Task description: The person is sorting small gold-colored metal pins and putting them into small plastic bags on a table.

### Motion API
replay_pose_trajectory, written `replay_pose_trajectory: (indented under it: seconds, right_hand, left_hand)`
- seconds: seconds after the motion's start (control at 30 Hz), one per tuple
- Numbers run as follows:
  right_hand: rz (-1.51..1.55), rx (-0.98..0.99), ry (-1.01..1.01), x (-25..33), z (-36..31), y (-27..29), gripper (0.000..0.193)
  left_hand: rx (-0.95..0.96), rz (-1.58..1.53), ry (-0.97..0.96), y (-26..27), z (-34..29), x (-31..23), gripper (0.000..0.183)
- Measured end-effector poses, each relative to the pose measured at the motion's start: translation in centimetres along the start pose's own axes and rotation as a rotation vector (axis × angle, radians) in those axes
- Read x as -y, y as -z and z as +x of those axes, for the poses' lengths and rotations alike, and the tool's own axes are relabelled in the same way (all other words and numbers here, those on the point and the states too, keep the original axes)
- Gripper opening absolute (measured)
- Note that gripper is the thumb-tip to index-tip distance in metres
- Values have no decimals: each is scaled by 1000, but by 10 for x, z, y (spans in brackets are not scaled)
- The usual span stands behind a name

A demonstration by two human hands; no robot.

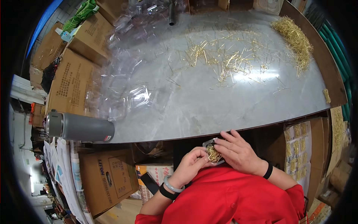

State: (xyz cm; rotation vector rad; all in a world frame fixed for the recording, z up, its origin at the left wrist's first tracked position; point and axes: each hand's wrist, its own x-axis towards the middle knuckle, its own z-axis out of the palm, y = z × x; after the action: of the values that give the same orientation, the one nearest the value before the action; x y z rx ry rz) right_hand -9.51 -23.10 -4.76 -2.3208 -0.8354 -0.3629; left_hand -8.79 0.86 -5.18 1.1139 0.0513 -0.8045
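In front of my red shirt, just below the table's front edge, both hands are at a small clear plastic box (209, 142) with thin gold wire hooks (213, 154) bunched inside. My left hand (194, 163) is closed on the box's left side, its thumb and fingertips at the hooks. My right hand (240, 154) grips the box from the right. Its index finger rests along the box, while other fingers reach up toward the table edge; the thumb is hidden.
Loose gold hooks (235, 61) lie scattered over the grey table (209, 108), with a dense heap (294, 41) at far right. Empty clear boxes (138, 97) crowd the left side. A grey bottle (87, 127) stands lying sideways at the front left. Cardboard cartons (72, 80) line the left.
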Motion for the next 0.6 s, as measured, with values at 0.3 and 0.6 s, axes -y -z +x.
replay_pose_trajectory:
  seconds: [0.3,0.6]
  right_hand:
    - [117,-361,-102,1,48,10,31]
    - [-5,-398,-219,-21,54,-8,26]
  left_hand:
    - [-18,278,-314,-23,21,-52,12]
    - [-373,1434,-768,-21,50,-49,60]
